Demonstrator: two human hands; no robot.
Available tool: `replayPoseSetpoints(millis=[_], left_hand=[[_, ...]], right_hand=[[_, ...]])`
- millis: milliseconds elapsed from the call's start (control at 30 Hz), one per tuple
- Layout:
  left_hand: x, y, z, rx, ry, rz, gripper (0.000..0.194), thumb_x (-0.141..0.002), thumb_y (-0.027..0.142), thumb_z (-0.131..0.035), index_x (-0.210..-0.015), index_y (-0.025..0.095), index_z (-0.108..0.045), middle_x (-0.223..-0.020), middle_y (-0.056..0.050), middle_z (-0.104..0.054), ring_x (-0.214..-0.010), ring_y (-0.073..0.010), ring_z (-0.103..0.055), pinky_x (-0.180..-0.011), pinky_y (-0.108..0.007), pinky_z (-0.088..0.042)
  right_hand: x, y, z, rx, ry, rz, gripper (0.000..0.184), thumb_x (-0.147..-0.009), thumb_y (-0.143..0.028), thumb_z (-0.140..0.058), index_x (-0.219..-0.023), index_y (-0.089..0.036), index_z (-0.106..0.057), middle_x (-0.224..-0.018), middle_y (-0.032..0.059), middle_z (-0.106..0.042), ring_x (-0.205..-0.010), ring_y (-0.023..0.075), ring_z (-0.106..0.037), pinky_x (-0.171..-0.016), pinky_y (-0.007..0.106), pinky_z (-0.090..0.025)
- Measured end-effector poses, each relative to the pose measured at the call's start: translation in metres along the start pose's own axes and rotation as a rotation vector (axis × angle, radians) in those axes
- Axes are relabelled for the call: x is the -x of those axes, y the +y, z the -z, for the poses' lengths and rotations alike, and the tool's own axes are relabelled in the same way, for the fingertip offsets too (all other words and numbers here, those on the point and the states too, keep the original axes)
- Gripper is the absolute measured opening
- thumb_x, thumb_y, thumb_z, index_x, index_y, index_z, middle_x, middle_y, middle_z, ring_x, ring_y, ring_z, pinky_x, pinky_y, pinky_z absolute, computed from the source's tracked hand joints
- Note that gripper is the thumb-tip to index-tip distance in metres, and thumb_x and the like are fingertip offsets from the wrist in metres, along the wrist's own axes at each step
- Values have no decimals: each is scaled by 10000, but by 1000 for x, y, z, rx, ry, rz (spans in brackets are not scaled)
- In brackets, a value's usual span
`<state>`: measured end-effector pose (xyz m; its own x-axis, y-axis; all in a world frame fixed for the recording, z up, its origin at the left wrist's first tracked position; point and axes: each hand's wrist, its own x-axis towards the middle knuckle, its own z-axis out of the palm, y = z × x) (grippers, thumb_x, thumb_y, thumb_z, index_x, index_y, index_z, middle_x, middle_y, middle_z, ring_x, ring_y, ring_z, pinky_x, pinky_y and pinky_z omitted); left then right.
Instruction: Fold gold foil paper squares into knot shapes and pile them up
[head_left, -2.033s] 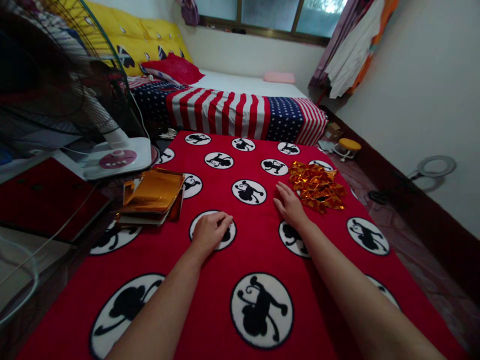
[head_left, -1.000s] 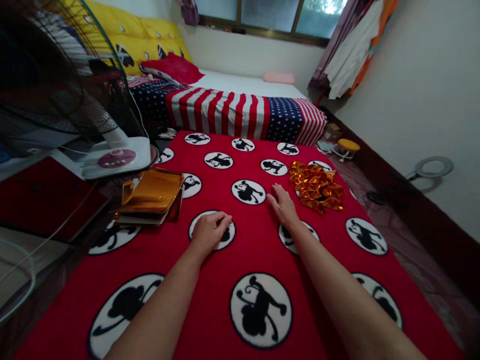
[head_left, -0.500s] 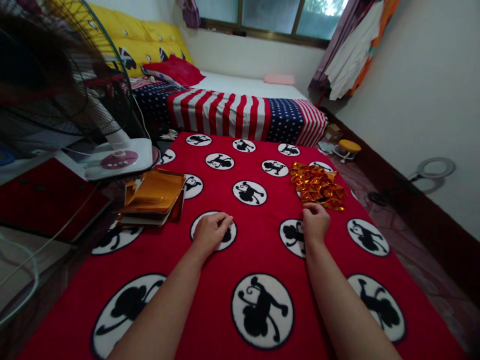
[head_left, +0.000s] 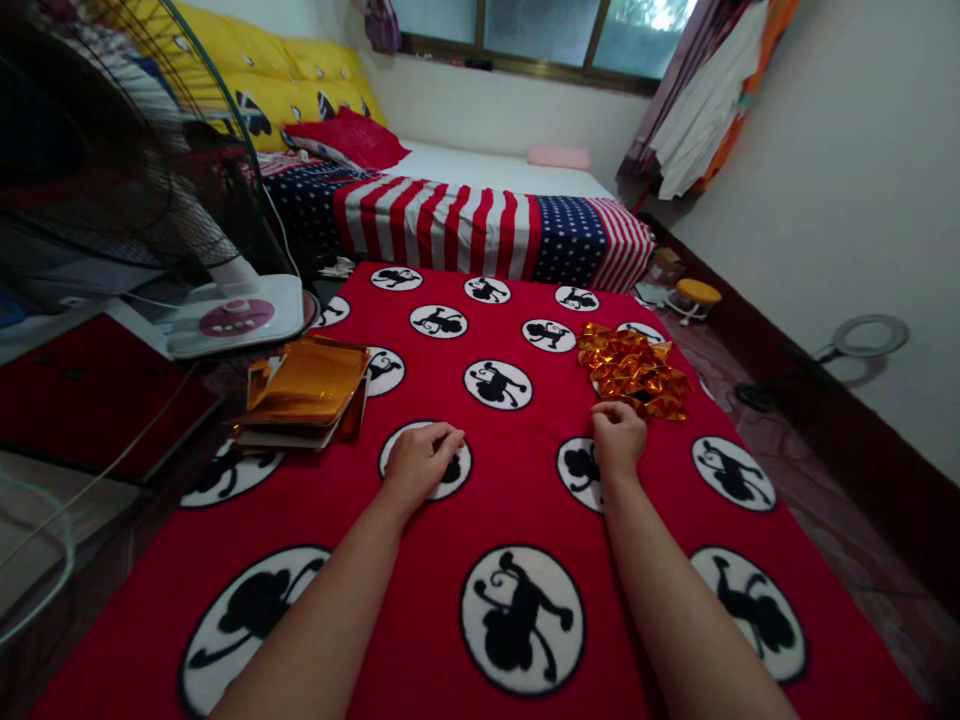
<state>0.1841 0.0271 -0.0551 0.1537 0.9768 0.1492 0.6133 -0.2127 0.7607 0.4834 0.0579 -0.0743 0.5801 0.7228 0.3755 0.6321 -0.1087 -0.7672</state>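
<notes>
My left hand (head_left: 424,462) rests on the red cloth (head_left: 510,480) with its fingers curled together, over a white circle printed with a black monkey. Nothing shows between its thumb and fingers. To its upper left lies a stack of gold foil paper sheets (head_left: 307,385), with some white paper edges in it. My right hand (head_left: 619,438) lies closed in a loose fist on the cloth, also with nothing showing in it. Just beyond it sits a pile of folded gold foil pieces (head_left: 634,370), shiny and pointed. A narrow gap separates the right hand from the pile.
A standing fan (head_left: 240,315) is at the left, above a dark red board (head_left: 97,400) and a loose white cable. Behind the cloth stands a bed (head_left: 472,225) with a striped cover. An orange stool (head_left: 697,293) is on the floor at right.
My right hand has shifted slightly left, away from the folded foil pile. My left hand, the sheets and the pile stay where they were.
</notes>
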Motion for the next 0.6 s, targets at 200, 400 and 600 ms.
replayPoseSetpoints(millis=[200,400,600], left_hand=[[0,-2,0,64,28,5,322,-899,403,-492,-760,199,-700,-668,-2,-681,-639,-139,-619,-604,-232,-385],[1,-2,1,105,33,1,323,-898,397,-491,-764,196,-705,-661,0,-681,-630,-138,-620,-598,-228,-393],[0,-2,1,91,35,2,334,-897,409,-484,-759,196,-702,-649,-5,-681,-618,-144,-619,-581,-229,-395]], right_hand=[[25,-24,-6,-151,-52,190,170,-732,-251,-527,-832,-177,-643,-803,40,-647,-717,175,-588,-698,294,-470],[-26,1,26,81,350,292,286,-742,-224,-522,-1004,-175,-625,-1040,100,-631,-1000,253,-540,-930,412,-386],[-80,47,48,273,164,341,385,-791,-313,-515,-1140,-175,-601,-1144,123,-625,-1082,272,-519,-1009,464,-325]])
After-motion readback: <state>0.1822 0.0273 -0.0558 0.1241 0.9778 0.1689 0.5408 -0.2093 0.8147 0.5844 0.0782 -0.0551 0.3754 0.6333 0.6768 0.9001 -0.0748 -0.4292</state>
